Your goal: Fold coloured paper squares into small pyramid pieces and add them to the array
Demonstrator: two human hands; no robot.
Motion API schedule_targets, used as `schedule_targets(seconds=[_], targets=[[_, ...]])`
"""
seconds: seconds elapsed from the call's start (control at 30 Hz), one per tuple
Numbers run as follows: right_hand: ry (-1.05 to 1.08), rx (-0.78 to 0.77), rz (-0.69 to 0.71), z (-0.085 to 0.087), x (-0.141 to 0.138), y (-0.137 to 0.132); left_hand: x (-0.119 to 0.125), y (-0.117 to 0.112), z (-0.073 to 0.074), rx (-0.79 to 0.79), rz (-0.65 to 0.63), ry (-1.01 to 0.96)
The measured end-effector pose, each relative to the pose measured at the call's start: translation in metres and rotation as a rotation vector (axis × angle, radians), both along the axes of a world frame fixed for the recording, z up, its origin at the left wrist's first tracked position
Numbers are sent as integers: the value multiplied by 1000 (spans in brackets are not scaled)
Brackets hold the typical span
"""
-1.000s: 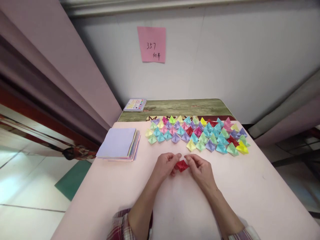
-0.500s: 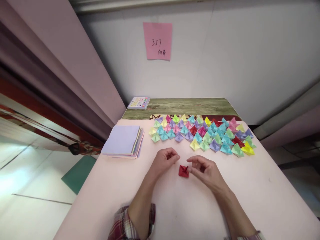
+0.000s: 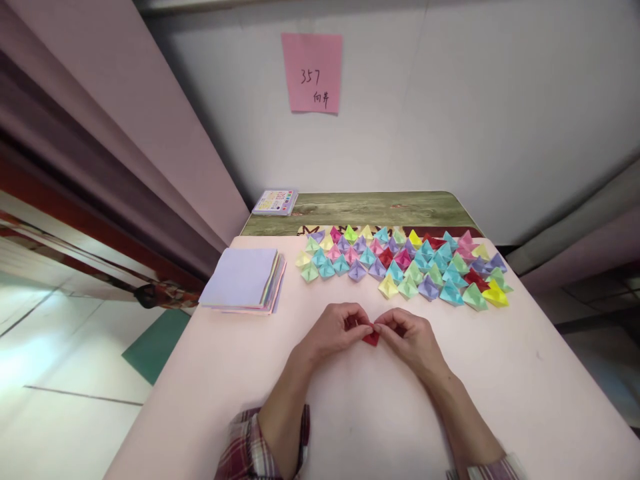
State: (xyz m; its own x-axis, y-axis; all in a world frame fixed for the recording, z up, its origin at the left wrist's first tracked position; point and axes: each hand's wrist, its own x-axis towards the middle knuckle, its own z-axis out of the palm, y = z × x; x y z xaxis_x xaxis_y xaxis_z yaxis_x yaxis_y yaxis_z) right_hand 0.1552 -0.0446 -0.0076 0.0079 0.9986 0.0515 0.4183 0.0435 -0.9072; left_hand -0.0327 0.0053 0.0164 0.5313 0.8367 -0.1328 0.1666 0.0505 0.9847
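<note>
Pinching a small red origami piece (image 3: pixel 371 339) from both sides, the left hand (image 3: pixel 336 328) and right hand (image 3: pixel 410 333) meet fingertip to fingertip near the middle of the pale pink table (image 3: pixel 350 427), each closed narrowly on the paper. It sits directly between the two hands, equally close to both and low against the tabletop, but it is too covered to tell its long axis. Farther off lie rows of coloured folded pieces (image 3: pixel 405 270), with a stack of paper squares (image 3: pixel 243 288) at far left.

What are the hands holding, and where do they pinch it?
A folded red paper. The left hand pinches its left side, the right hand its right side.
</note>
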Motion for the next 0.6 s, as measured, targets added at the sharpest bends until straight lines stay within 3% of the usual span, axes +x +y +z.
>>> schedule_targets(seconds=[0.1,0.33,0.47,0.6], targets=[[-21,31,-19,-1,-1,0,0,0,-1,53,-101,66],[-73,98,-15,-2,-3,-1,5,1,-3,185,-117,106],[14,109,-46,4,-6,-9,7,-8,6,325,-80,202],[21,106,-69,9,-8,-25,8,-33,11,411,21,273]])
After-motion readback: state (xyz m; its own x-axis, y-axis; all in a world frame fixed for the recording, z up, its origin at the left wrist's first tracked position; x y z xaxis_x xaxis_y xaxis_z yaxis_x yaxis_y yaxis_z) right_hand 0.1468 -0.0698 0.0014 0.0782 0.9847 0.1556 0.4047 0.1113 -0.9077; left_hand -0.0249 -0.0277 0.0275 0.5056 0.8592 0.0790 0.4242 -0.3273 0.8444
